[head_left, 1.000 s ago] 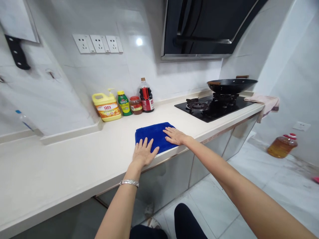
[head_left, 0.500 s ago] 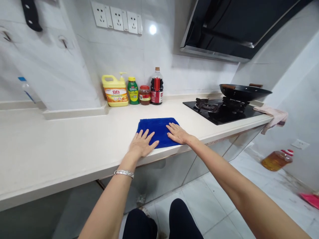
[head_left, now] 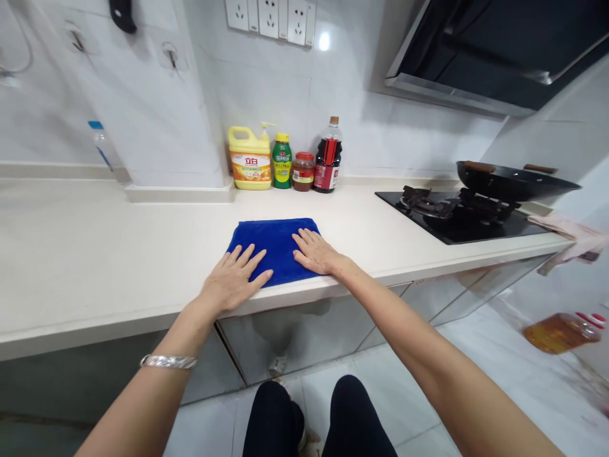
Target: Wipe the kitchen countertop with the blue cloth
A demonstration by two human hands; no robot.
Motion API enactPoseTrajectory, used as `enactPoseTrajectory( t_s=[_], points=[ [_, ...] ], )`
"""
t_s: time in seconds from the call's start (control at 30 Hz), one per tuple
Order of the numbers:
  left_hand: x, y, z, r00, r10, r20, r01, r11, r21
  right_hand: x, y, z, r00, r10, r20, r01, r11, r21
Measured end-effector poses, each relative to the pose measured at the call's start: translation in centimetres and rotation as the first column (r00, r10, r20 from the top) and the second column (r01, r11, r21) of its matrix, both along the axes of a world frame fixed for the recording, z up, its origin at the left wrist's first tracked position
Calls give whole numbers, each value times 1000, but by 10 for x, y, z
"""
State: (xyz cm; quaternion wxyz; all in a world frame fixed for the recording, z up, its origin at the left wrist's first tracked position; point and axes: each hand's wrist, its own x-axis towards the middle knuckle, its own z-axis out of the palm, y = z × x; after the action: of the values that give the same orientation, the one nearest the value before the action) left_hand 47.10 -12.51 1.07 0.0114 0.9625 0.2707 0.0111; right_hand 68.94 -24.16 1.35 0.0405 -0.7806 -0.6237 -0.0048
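Note:
A blue cloth [head_left: 272, 244] lies flat on the white countertop [head_left: 143, 260], close to its front edge. Flat on the cloth's left part rests my left hand [head_left: 233, 277], open with its fingers spread; a silver bracelet [head_left: 168, 362] circles that wrist. My right hand [head_left: 314, 251] presses on the right side of the cloth, palm down and open, fingers stretched out. Neither hand grasps the fabric.
Along the wall stand a yellow detergent jug [head_left: 250, 162], a green bottle [head_left: 282, 164], a red-lidded jar [head_left: 303, 172] and a dark sauce bottle [head_left: 328, 158]. A black wok [head_left: 514, 184] sits on the gas stove [head_left: 457, 216] to the right. An oil jug [head_left: 564, 332] is on the floor.
Both hands and the blue cloth have slid left along the countertop, farther from the stove. The view has turned left.

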Motion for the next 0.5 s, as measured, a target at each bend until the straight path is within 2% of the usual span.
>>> enactPoseTrajectory(
  t_s=[0.1,0.23,0.5],
  points=[
    [-22,13,-3,1000,-5,14,5,1000,15,-21,11,-1,1000,17,2,-17,1000,14],
    [-41,28,-6,998,-19,52,20,1000,-4,-45,15,-3,999,-21,-28,22,999,26],
    [-48,24,-6,996,-13,86,13,1000,-2,-55,14,-3,996,-65,-63,67,997,24]
  ],
)
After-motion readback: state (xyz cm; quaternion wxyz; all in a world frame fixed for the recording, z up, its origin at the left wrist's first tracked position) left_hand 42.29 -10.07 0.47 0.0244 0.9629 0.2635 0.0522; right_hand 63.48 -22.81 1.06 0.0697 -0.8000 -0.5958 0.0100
